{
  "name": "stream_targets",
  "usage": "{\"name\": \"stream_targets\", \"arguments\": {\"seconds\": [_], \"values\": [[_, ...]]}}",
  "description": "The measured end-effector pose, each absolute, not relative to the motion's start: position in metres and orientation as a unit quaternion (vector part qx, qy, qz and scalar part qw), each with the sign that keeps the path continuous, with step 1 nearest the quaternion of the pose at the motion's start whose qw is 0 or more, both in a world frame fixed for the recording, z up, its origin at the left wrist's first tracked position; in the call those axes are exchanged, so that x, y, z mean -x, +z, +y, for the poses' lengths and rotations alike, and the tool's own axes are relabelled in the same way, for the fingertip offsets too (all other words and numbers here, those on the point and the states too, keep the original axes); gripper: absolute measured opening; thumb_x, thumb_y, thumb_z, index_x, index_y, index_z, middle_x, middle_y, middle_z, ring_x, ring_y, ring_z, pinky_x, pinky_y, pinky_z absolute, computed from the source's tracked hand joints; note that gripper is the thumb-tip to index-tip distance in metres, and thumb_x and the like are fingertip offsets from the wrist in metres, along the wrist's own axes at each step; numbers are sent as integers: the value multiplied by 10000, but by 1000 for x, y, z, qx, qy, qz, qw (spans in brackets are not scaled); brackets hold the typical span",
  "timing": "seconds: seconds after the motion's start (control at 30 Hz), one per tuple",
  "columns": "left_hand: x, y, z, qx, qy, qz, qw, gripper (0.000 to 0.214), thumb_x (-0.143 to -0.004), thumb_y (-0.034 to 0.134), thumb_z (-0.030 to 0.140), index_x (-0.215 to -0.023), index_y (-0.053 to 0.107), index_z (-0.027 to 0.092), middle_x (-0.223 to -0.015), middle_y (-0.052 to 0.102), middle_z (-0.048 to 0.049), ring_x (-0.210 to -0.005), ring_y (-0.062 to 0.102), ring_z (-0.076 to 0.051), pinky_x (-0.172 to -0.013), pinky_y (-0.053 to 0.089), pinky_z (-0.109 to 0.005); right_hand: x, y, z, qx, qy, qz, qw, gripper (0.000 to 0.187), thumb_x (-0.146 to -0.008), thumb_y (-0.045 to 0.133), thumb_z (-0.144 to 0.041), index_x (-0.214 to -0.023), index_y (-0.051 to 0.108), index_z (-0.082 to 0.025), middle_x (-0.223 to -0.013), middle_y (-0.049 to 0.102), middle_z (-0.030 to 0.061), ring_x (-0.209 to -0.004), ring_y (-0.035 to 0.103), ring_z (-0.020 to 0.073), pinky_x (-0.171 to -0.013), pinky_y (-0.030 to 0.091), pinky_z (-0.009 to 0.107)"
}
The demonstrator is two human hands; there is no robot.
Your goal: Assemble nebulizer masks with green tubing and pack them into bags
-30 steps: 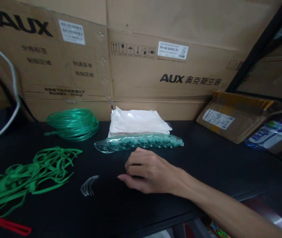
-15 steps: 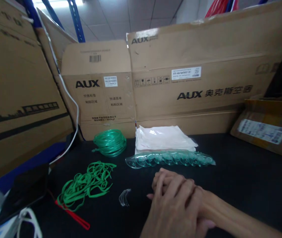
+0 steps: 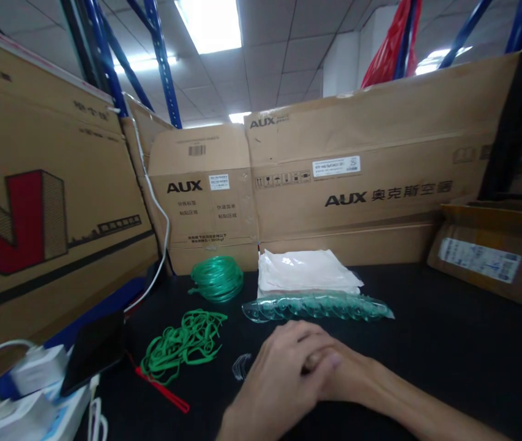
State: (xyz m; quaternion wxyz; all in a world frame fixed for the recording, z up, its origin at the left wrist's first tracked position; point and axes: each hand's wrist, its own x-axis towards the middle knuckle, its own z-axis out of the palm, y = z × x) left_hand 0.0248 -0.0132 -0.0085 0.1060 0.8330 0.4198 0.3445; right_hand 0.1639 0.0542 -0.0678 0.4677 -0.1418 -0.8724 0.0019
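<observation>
My left hand (image 3: pixel 274 376) lies over my right hand (image 3: pixel 341 370), the two clasped together above the black table, with fingers bent around each other. The left hand covers much of the right one, so its fingers are mostly hidden. Just beyond them lies a row of clear greenish plastic discs (image 3: pixel 318 307), overlapping each other. A stack of white plastic bags or sheets (image 3: pixel 306 272) is behind that row. Left of the hands are a few thin clear curved pieces (image 3: pixel 241 366), a tangle of flat green bands (image 3: pixel 185 344) and a coil of translucent green tubing (image 3: pixel 217 278).
Cardboard boxes (image 3: pixel 347 233) wall off the back and left. Another box (image 3: pixel 485 257) stands at the right. A red strip (image 3: pixel 166 392), a dark phone-like slab (image 3: pixel 95 349) and a power strip with white plugs (image 3: pixel 35 410) are at left. A white cable (image 3: pixel 157 208) hangs there.
The view has tilted up and shifted left, showing more ceiling and the power strip. My clasped hands have turned, and the left hand now partly covers the thin clear pieces.
</observation>
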Motion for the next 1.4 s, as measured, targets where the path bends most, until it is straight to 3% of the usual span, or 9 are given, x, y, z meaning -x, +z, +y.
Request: {"name": "stream_targets", "arguments": {"seconds": [0.1, 0.17, 0.27, 0.33, 0.47, 0.67, 0.93, 1.13, 1.4], "values": [[4, 9, -3, -777, 361, 507, 86, 241, -1032, 529, 318, -1031, 763, 261, -1074, 769, 16, -986, 701, -158, -928, 504, -237, -164, -47, 61, 104, 4, -915, 390, 153, -944, 656, -275, -829, 738, -217, -822, 740, 38, -802, 705, 182, -763, 583, 272], [29, 16, 10, -743, 367, 556, 63, 284, -1039, 496, 330, -1062, 757, 221, -1107, 767, -40, -1044, 697, -213, -961, 490, -289, -165, -37, 66, 132, -10, -918, 374, 200, -977, 604, -215, -826, 730, -177, -828, 723, 62, -806, 689, 198, -800, 581, 337], [59, 14, 30, -708, 345, 614, 61, 239, -1014, 539, 286, -1098, 744, 199, -1157, 756, -81, -1123, 679, -255, -1023, 465, -351, -159, -28, 73, 185, -42, -915, 355, 151, -987, 585, -185, -1005, 732, -161, -1016, 719, 121, -960, 680, 250, -880, 574, 423], [71, 7, 41, -689, 315, 648, 77, 223, -1000, 592, 306, -1132, 713, 174, -1164, 739, -92, -1111, 679, -250, -1033, 479, -433, -149, -26, 76, 214, -65, -917, 330, 216, -968, 612, -175, -1165, 698, -161, -1157, 691, 163, -1080, 651, 298, -925, 565, 479], [78, -3, 52, -645, 264, 708, 118, 278, -986, 633, 377, -1156, 673, 161, -1165, 699, -86, -1047, 682, -234, -946, 548, -470, -120, -30, 81, 261, -103, -919, 278, 341, -914, 682, -149, -1253, 650, -121, -1193, 668, 201, -1150, 615, 364, -954, 537, 561], [85, -5, 63, -614, 250, 727, 178, 297, -989, 626, 388, -1187, 658, 168, -1196, 677, -88, -1036, 676, -234, -897, 572, -439, -105, -40, 83, 281, -120, -921, 241, 320, -978, 642, -201, -1296, 608, -182, -1273, 641, 93, -1135, 643, 264, -959, 554, 494], [93, -27, 70, -626, 277, 691, 231, 306, -986, 636, 360, -1208, 647, 150, -1178, 679, -81, -992, 686, -231, -853, 591, -424, -109, -39, 91, 271, -113, -923, 247, 299, -986, 646, -267, -1269, 623, -175, -1277, 645, 98, -1120, 653, 258, -932, 572, 474], [96, -24, 51, -655, 285, 670, 201, 294, -994, 625, 356, -1198, 653, 148, -1128, 695, -74, -957, 693, -218, -852, 588, -423, -104, -47, 96, 267, -102, -920, 269, 296, -990, 643, -287, -1263, 626, -175, -1262, 652, 96, -1088, 665, 248, -907, 582, 457], [96, -10, 41, -661, 281, 680, 147, 227, -984, 642, 328, -1146, 680, 173, -1193, 688, -81, -1084, 668, -240, -946, 553, -452, -103, -51, 93, 259, -105, -917, 285, 334, -989, 644, -305, -1297, 608, -180, -1295, 636, 103, -1110, 657, 259, -924, 574, 474]]}}
